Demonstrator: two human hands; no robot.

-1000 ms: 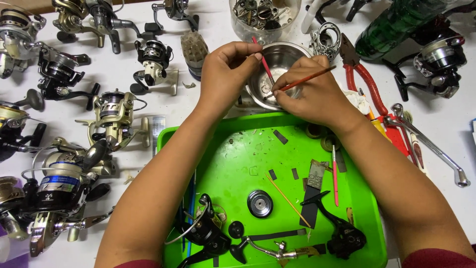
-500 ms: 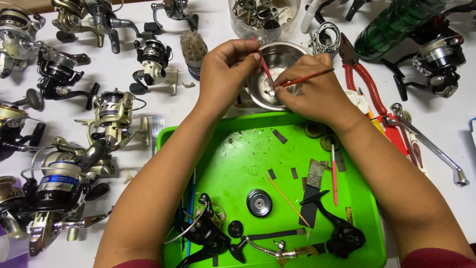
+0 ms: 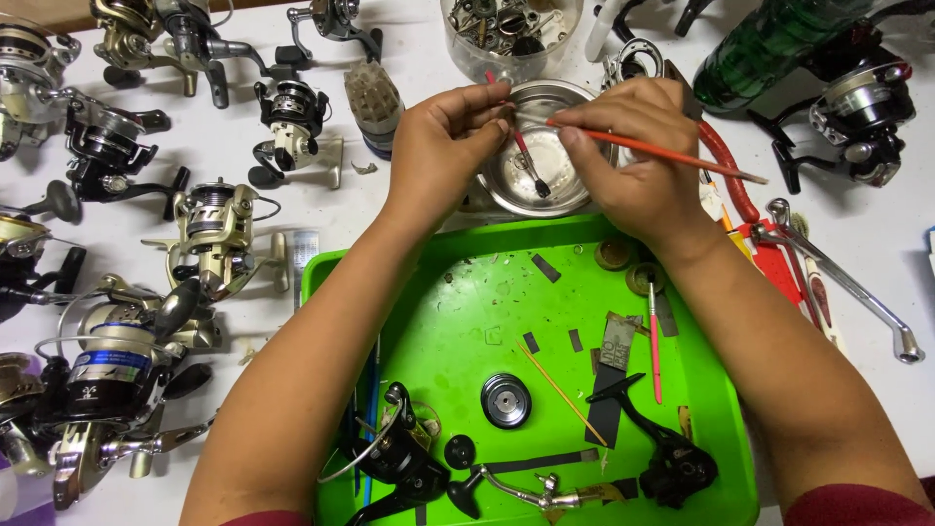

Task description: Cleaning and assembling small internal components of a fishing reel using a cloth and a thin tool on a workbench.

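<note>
Both hands work over a small steel bowl (image 3: 531,175) that stands on the white tabletop (image 3: 390,229) just beyond the far edge of a green tray (image 3: 458,321). The left hand (image 3: 443,146) pinches something small between thumb and fingers; what it is cannot be made out. The right hand (image 3: 633,161) holds a thin orange-handled brush (image 3: 662,156), and a second brush (image 3: 526,161) with a dark tip leans into the bowl. On the tray lie a black reel body (image 3: 399,458), a round spool cap (image 3: 506,399) and a black handle part (image 3: 662,453). Many fishing reels (image 3: 219,234) crowd the left side, and a clear tub of parts (image 3: 506,29) stands behind the bowl.
</note>
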